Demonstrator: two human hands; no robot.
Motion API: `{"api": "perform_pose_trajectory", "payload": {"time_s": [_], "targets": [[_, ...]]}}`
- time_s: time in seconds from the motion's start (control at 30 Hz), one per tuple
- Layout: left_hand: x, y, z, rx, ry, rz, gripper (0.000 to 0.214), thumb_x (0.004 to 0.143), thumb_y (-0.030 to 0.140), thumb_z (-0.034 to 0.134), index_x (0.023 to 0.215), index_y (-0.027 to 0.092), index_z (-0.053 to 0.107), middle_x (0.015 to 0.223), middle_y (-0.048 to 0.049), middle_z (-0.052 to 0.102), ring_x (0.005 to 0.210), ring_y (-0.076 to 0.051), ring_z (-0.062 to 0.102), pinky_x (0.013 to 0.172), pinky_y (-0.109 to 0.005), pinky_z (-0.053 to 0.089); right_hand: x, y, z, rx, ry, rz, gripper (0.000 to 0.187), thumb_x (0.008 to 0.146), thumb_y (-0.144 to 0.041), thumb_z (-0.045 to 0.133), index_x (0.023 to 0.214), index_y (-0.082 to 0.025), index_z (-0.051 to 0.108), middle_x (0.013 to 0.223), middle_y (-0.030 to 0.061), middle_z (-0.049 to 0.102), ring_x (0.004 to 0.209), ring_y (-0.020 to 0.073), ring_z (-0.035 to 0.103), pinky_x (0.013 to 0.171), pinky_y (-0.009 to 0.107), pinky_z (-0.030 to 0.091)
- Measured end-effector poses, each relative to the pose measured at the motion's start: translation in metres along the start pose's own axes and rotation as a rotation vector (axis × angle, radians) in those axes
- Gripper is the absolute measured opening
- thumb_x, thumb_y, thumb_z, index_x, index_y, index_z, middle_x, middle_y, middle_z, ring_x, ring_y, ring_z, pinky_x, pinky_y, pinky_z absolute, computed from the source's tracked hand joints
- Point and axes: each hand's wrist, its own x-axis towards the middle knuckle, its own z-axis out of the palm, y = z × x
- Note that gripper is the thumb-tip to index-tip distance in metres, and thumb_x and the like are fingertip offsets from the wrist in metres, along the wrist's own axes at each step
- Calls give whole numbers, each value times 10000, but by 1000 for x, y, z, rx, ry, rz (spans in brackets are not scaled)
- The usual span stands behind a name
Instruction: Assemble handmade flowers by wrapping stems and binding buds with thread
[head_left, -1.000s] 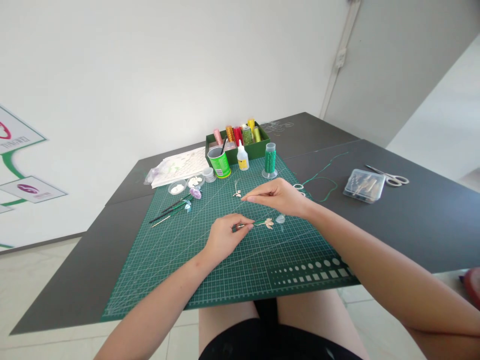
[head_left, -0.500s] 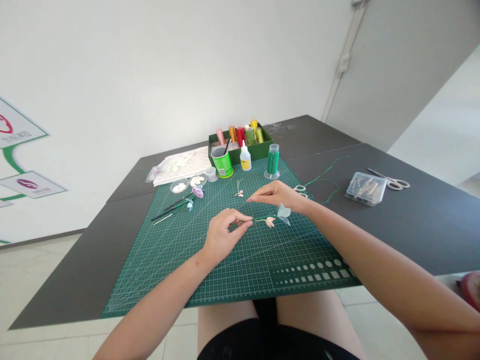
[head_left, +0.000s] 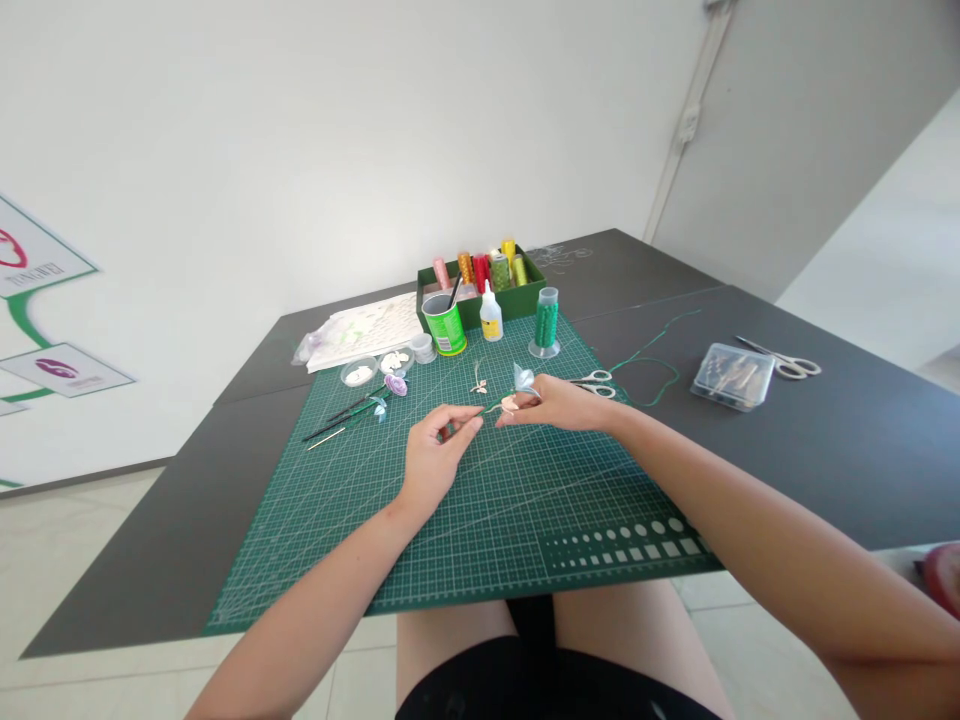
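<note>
My left hand (head_left: 435,448) is closed in a pinch on the thin green stem of an artificial flower sprig (head_left: 487,405), held over the green cutting mat (head_left: 480,520). At the sprig's right end are a pale blue blossom (head_left: 523,378) and a small peach blossom (head_left: 509,404). My right hand (head_left: 559,403) is closed around this blossom end, thumb below and fingers bent behind; the exact contact is partly hidden. Just beyond lies another small peach sprig (head_left: 478,386). White-handled scissors (head_left: 596,383) lie behind my right hand.
Green thread spool (head_left: 547,322), glue bottle (head_left: 490,315), green can (head_left: 445,325) and a box of thread spools (head_left: 517,300) stand at the back. Leftward lie a purple flower (head_left: 395,385) and dishes of white pieces (head_left: 359,373). A clear case (head_left: 732,377) and other scissors (head_left: 795,367) are right.
My right hand has come down and closed around the blossom end. My left hand has moved slightly left and away from me, carrying the sprig's stem.
</note>
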Motion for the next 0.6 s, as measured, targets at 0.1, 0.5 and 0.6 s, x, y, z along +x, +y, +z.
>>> {"api": "perform_pose_trajectory", "payload": {"time_s": [0.1, 0.5, 0.6], "targets": [[3, -5, 0, -35, 47, -49, 188, 831, 348, 728, 925, 204, 805, 714, 2, 681, 643, -130, 538, 596, -256, 396, -1, -4, 0, 15, -100, 33, 378, 847, -488, 692, 975, -165, 840, 726, 18, 744, 635, 143, 585, 607, 267, 411], [8, -6, 0, -1, 118, -106, 207, 768, 338, 748, 904, 194, 809, 751, -9, 742, 620, -126, 537, 594, -254, 385, -7, -17, 0, 72, -295, -44, 380, 848, -462, 705, 990, -135, 837, 949, 92, 807, 758, 166, 670, 654, 256, 449], [8, -7, 0, -6, 104, -109, 208, 772, 331, 747, 912, 190, 805, 782, -22, 761, 660, -144, 592, 625, -262, 419, -9, -22, -2, 61, -288, -52, 398, 848, -477, 697, 978, -129, 839, 837, 71, 792, 634, 128, 578, 568, 251, 376]]}}
